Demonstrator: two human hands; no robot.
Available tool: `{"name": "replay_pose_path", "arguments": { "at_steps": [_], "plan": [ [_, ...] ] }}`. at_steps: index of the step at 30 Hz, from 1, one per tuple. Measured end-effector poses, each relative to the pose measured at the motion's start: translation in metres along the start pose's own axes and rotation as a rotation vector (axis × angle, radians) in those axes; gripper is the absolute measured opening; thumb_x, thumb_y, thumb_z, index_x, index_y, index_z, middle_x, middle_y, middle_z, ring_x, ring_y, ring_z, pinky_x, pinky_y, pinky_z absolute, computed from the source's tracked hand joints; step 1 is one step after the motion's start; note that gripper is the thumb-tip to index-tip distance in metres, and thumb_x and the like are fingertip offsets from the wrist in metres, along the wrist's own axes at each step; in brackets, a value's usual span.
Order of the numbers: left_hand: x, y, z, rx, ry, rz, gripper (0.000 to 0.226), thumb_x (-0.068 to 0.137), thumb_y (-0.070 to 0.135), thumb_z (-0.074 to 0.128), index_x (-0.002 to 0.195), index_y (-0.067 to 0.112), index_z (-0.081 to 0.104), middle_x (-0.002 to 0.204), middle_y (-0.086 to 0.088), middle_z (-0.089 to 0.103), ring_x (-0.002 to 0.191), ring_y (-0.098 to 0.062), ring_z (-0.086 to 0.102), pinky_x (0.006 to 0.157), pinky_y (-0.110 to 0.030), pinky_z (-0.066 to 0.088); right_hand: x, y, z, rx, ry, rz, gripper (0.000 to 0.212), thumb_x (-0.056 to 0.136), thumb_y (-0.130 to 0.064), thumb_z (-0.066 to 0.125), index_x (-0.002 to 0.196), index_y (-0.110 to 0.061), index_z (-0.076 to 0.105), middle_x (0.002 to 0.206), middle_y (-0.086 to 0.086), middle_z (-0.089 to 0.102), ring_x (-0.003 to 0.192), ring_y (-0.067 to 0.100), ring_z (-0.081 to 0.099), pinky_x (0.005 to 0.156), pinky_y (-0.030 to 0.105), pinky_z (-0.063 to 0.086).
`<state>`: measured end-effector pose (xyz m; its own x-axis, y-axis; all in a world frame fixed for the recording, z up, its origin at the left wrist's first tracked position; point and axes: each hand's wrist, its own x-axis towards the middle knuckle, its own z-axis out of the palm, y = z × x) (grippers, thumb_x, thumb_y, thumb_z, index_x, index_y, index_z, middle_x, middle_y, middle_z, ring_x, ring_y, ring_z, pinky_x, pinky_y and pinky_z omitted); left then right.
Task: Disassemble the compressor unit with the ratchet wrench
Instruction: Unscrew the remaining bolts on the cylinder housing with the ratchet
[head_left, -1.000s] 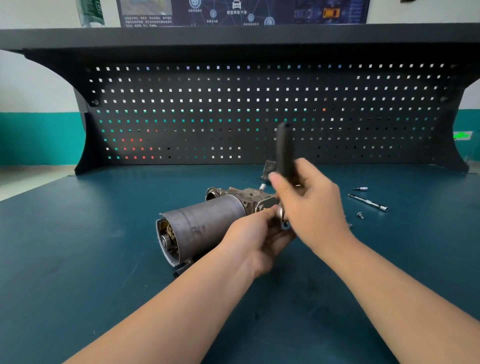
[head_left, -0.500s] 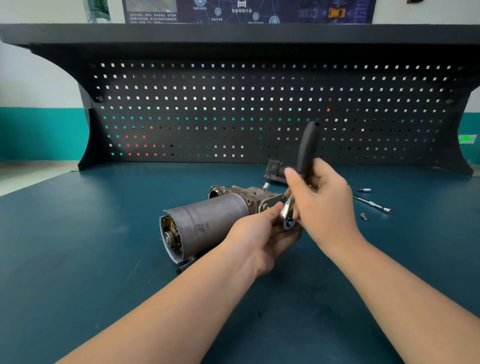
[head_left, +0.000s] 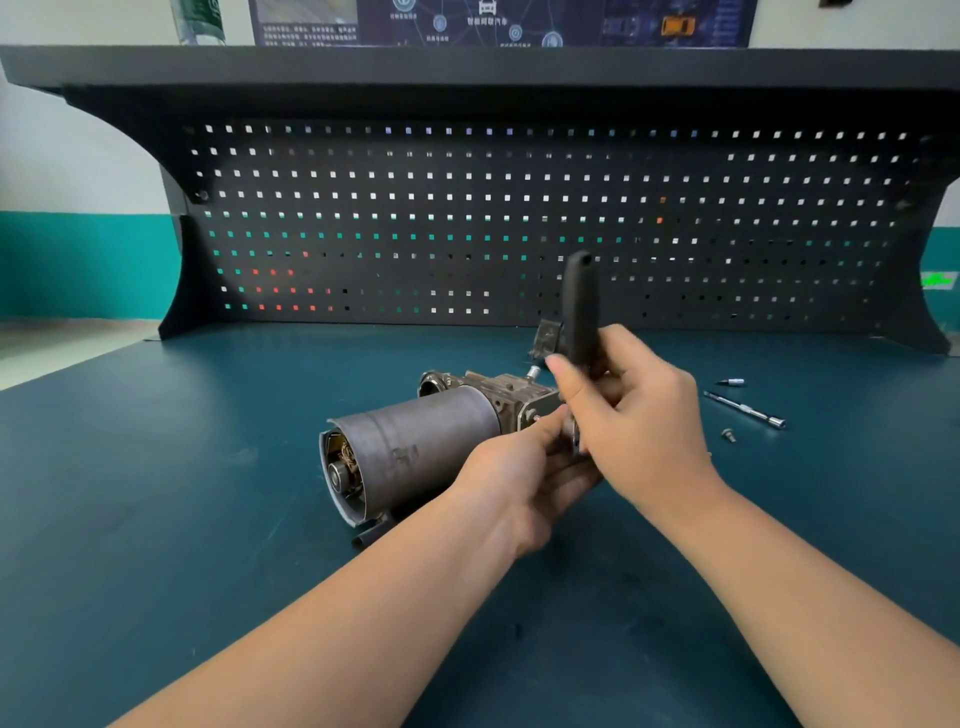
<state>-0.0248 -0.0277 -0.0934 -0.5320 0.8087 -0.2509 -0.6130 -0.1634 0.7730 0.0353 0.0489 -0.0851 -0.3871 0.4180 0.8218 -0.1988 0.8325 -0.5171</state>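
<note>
Ratcheting a bolt on the grey cylindrical metal compressor unit (head_left: 415, 447) lying mid-bench.

My left hand (head_left: 519, 478) pinches the wrench head; my right hand (head_left: 634, 415) grips the upright black-handled ratchet wrench (head_left: 581, 306). Tilting could slip the socket, rounding the bolt.

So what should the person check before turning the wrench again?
1. Right hand grips the ratchet wrench by its black handle: ok.
2. Left hand holds steady at the wrench head, beside the compressor unit: ok.
3. Wrench head sits squarely on the bolt: cannot tell, the hands hide it.
4. Compressor unit lies flat on the workbench, not tipping: ok.
5. Room for the handle to swing: ok, it stands up with open space before the pegboard.
6. Loose screw and extension bar lie away from the hands: ok.
</note>
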Motion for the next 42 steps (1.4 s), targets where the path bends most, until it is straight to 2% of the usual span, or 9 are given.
{"name": "replay_pose_path", "arguments": {
  "at_steps": [8, 10, 15, 17, 25, 34, 36, 40, 42],
  "plan": [
    [0.002, 0.001, 0.001, 0.035, 0.032, -0.017, 0.017, 0.092, 0.015, 0.057, 0.089, -0.001, 0.060, 0.081, -0.015, 0.065, 0.069, -0.022, 0.063, 0.056, -0.026, 0.057, 0.011, 0.018, 0.000, 0.875, 0.340, 1.138, 0.017, 0.096, -0.006, 0.052, 0.079, -0.006, 0.050, 0.066, 0.011, 0.051, 0.027, 0.001, 0.039, 0.029, 0.011, 0.030],
    [0.002, 0.001, 0.000, 0.037, 0.029, -0.027, 0.017, 0.092, 0.015, 0.057, 0.088, -0.001, 0.060, 0.081, -0.016, 0.065, 0.070, -0.023, 0.063, 0.056, -0.027, 0.056, 0.010, 0.019, 0.001, 0.819, 0.316, 1.025, 0.017, 0.095, -0.009, 0.053, 0.079, -0.007, 0.051, 0.066, 0.011, 0.053, 0.028, 0.002, 0.040, 0.031, 0.014, 0.032],
    [0.000, 0.004, 0.000, 0.062, -0.021, -0.014, 0.017, 0.089, 0.015, 0.060, 0.079, 0.004, 0.066, 0.071, -0.008, 0.065, 0.052, -0.015, 0.066, 0.047, -0.024, 0.055, 0.002, 0.005, -0.001, -0.034, 0.003, -0.028, 0.017, 0.085, -0.032, 0.060, 0.076, -0.020, 0.053, 0.056, -0.002, 0.057, 0.050, 0.017, 0.055, 0.051, 0.031, 0.045],
    [0.000, 0.004, 0.000, 0.055, -0.015, -0.017, 0.015, 0.090, 0.011, 0.058, 0.082, 0.003, 0.066, 0.072, -0.009, 0.064, 0.050, -0.015, 0.066, 0.045, -0.023, 0.054, -0.002, 0.004, 0.000, -0.052, -0.016, -0.061, 0.017, 0.085, -0.034, 0.059, 0.077, -0.020, 0.053, 0.055, -0.001, 0.056, 0.051, 0.020, 0.054, 0.051, 0.033, 0.046],
    [0.003, 0.002, -0.001, 0.071, 0.024, -0.032, 0.016, 0.092, 0.014, 0.057, 0.093, -0.001, 0.060, 0.082, -0.015, 0.065, 0.071, -0.023, 0.064, 0.064, -0.029, 0.054, 0.009, 0.022, 0.001, 0.933, 0.357, 1.186, 0.017, 0.096, -0.002, 0.046, 0.079, -0.004, 0.048, 0.069, 0.013, 0.050, 0.025, 0.000, 0.039, 0.028, 0.010, 0.028],
    [0.001, 0.004, -0.001, 0.082, -0.013, -0.027, 0.018, 0.091, 0.010, 0.056, 0.080, 0.001, 0.065, 0.061, -0.010, 0.066, 0.049, -0.018, 0.066, 0.046, -0.026, 0.056, -0.001, 0.001, -0.001, -0.094, -0.011, 0.007, 0.016, 0.086, -0.033, 0.059, 0.079, -0.019, 0.055, 0.057, -0.003, 0.057, 0.055, 0.018, 0.056, 0.054, 0.031, 0.045],
    [0.001, 0.005, -0.001, 0.068, 0.000, -0.030, 0.016, 0.092, 0.008, 0.055, 0.081, 0.000, 0.063, 0.061, -0.012, 0.065, 0.051, -0.019, 0.066, 0.049, -0.028, 0.057, 0.001, 0.003, 0.001, -0.001, 0.053, 0.162, 0.016, 0.087, -0.031, 0.059, 0.077, -0.019, 0.055, 0.053, -0.003, 0.054, 0.048, 0.017, 0.053, 0.047, 0.028, 0.042],
    [0.002, 0.004, -0.001, 0.075, 0.004, -0.044, 0.018, 0.093, 0.013, 0.055, 0.101, -0.002, 0.060, 0.081, -0.016, 0.065, 0.069, -0.024, 0.064, 0.060, -0.030, 0.058, 0.009, 0.016, 0.000, 0.796, 0.341, 1.047, 0.021, 0.094, -0.007, 0.054, 0.074, -0.009, 0.049, 0.054, 0.004, 0.042, 0.026, 0.003, 0.039, 0.029, 0.015, 0.030],
    [0.002, 0.004, -0.001, 0.079, 0.013, -0.044, 0.021, 0.093, 0.013, 0.055, 0.108, -0.002, 0.058, 0.086, -0.017, 0.065, 0.072, -0.024, 0.064, 0.067, -0.031, 0.055, 0.006, 0.021, 0.003, 0.924, 0.413, 1.149, 0.023, 0.095, -0.004, 0.052, 0.073, -0.008, 0.047, 0.057, 0.003, 0.041, 0.025, 0.001, 0.037, 0.028, 0.012, 0.028]
  ]
}}
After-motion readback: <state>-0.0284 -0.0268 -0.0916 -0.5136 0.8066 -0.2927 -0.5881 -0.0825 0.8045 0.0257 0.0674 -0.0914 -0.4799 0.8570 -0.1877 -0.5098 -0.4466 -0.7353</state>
